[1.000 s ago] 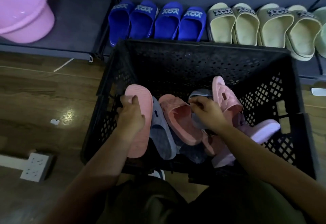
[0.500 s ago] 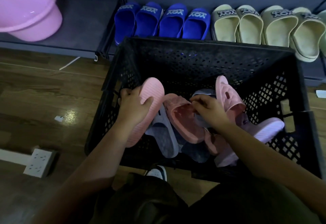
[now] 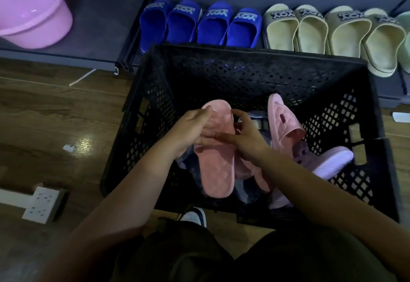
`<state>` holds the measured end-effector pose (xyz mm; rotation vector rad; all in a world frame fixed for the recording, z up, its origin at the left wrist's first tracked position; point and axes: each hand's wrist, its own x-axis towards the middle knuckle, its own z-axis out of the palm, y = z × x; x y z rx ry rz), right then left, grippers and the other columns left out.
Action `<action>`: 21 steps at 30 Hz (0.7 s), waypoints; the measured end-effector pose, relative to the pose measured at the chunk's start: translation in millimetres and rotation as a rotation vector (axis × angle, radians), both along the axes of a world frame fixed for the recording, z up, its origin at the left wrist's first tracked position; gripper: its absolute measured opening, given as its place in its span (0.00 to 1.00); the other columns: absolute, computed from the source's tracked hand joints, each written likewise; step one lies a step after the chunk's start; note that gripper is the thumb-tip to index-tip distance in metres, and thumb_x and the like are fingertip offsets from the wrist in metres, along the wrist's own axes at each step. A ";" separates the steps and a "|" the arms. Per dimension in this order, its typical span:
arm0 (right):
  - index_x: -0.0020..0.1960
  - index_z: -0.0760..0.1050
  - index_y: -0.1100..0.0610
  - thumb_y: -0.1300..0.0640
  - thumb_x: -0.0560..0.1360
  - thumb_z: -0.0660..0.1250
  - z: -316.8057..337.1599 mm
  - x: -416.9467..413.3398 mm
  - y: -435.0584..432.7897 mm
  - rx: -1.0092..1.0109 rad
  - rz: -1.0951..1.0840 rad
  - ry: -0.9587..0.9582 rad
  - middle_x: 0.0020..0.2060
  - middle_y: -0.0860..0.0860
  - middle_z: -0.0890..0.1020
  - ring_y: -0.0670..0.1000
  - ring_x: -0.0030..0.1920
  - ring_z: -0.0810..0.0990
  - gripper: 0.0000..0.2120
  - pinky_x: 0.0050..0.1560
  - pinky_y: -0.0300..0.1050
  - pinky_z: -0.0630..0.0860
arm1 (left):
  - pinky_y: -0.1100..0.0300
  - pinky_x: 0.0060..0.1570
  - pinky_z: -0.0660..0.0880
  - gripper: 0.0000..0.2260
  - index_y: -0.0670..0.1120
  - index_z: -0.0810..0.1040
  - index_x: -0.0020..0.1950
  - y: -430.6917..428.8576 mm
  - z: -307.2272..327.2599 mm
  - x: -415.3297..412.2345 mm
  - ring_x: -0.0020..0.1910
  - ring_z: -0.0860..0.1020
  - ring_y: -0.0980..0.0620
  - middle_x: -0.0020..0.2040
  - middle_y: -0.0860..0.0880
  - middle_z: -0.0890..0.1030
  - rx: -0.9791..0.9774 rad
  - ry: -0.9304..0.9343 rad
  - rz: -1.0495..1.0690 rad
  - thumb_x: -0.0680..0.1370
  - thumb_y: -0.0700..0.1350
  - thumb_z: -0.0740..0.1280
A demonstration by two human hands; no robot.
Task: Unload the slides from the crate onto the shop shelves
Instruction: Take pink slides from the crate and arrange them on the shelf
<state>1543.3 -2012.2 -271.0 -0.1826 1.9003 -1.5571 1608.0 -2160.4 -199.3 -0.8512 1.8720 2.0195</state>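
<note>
Pink slide [image 3: 216,170]: within black crate [image 3: 244,59], centre; long axis 12-to-6 o'clock, quilted face up. Clasped at 12 o'clock half by left hand [image 3: 188,126] and right hand [image 3: 246,136], fingers curled.

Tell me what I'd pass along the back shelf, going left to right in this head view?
Pink basin → four blue slides → four beige slides → a pale green slide, cut off by the right edge.

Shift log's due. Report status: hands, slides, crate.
Left hand grips pink slide, right hand on it too, inside crate. Other slides beneath. Blue slides, beige slides already shelved. No obstruction.
</note>
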 end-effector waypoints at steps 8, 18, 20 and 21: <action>0.59 0.75 0.55 0.55 0.63 0.72 32.3 -50.8 43.8 -0.007 -0.365 0.074 0.47 0.53 0.81 0.46 0.40 0.81 0.25 0.37 0.40 0.78 | 0.64 0.31 0.76 0.09 0.48 0.78 0.54 -35.3 -25.0 -3.2 0.35 0.80 0.56 0.47 0.49 0.81 -0.389 0.098 0.258 0.82 0.45 0.58; 0.54 0.79 0.54 0.47 0.68 0.75 17.2 -28.2 0.4 0.250 -0.006 0.115 0.45 0.49 0.83 0.48 0.45 0.81 0.18 0.44 0.42 0.76 | 0.47 0.55 0.78 0.10 0.50 0.81 0.53 -52.8 -51.7 5.2 0.49 0.81 0.49 0.49 0.49 0.83 -0.578 0.044 0.259 0.78 0.48 0.60; 0.55 0.80 0.54 0.46 0.67 0.74 5.5 -16.9 -6.7 0.270 0.067 0.135 0.46 0.50 0.84 0.50 0.46 0.82 0.20 0.49 0.47 0.77 | 0.49 0.56 0.77 0.11 0.48 0.80 0.55 -54.8 -51.2 8.0 0.50 0.81 0.50 0.51 0.48 0.82 -0.570 0.038 0.275 0.80 0.46 0.60; 0.58 0.80 0.54 0.46 0.68 0.73 2.2 -12.6 -6.9 0.304 0.120 0.173 0.48 0.50 0.84 0.50 0.48 0.82 0.21 0.50 0.46 0.77 | 0.51 0.56 0.78 0.11 0.47 0.80 0.56 -55.5 -51.3 8.9 0.49 0.80 0.50 0.51 0.48 0.82 -0.563 0.034 0.283 0.80 0.45 0.59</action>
